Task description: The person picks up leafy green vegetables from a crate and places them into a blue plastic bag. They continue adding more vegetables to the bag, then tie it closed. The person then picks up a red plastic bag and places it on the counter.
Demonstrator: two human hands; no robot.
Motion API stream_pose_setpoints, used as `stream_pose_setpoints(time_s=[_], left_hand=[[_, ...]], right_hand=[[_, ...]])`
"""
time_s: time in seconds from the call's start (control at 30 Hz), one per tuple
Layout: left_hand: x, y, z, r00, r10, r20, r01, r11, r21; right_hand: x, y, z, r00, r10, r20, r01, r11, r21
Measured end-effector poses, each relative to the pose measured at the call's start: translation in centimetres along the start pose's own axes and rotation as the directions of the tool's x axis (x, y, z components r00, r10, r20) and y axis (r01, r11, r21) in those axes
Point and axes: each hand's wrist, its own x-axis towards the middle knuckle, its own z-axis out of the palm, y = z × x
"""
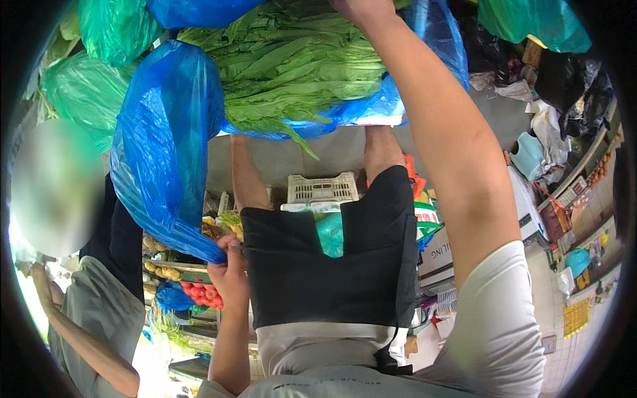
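The blue plastic bag [166, 152] hangs above the left hand [229, 272], long axis running up to the leafy greens [292, 66]. Left fingers pinch its lower corner. The right hand [355, 6] reaches up; its fingers are out of frame, state undeterminable.

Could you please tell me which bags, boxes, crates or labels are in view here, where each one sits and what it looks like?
Blue plastic bag: upper left, thin and crinkled, wrapped around leafy greens; left hand grips its lower corner.
Green plastic bags: far upper left, bulging, translucent.
White plastic crate: centre, on the floor, slotted walls.
White cardboard box: right of the shorts, printed side.
Yellow label: lower right, rectangular.
Right hand: mostly out of view at the top edge.
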Motion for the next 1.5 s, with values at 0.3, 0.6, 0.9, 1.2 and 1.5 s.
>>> stream_pose_setpoints(time_s=[0.3, 0.6, 0.9, 1.2, 1.5], left_hand=[[-0.8, -1.4, -1.2, 0.998, -0.063, -0.022, 0.063, 0.998, -0.014], [-1.0, -3.8, -1.8, 0.997, -0.062, -0.041, 0.061, 0.998, -0.023], [-2.9, -0.3, -2.1, 0.998, 0.018, -0.062, -0.022, 0.997, -0.068], [-7.0, 4.7, -11.2, 0.978, 0.209, 0.003, -0.202, 0.95, -0.238], [-9.2, 11.0, -10.1, 0.9, 0.346, 0.266, -0.238, 0.9, -0.364]], right_hand=[[-1.6, -2.9, 2.4, 0.998, 0.045, 0.036, -0.034, 0.965, -0.26], [4.1, 0.5, 7.6, 0.983, 0.171, 0.069, -0.173, 0.984, 0.035], [-2.5, -3.2, -0.1, 0.952, -0.192, 0.236, 0.198, 0.98, 0.0], [-25.6, -3.7, -6.4, 0.988, 0.109, 0.112, -0.13, 0.971, 0.2], [-34.8, -8.8, -29.8, 0.977, -0.189, -0.101, 0.206, 0.96, 0.191]])
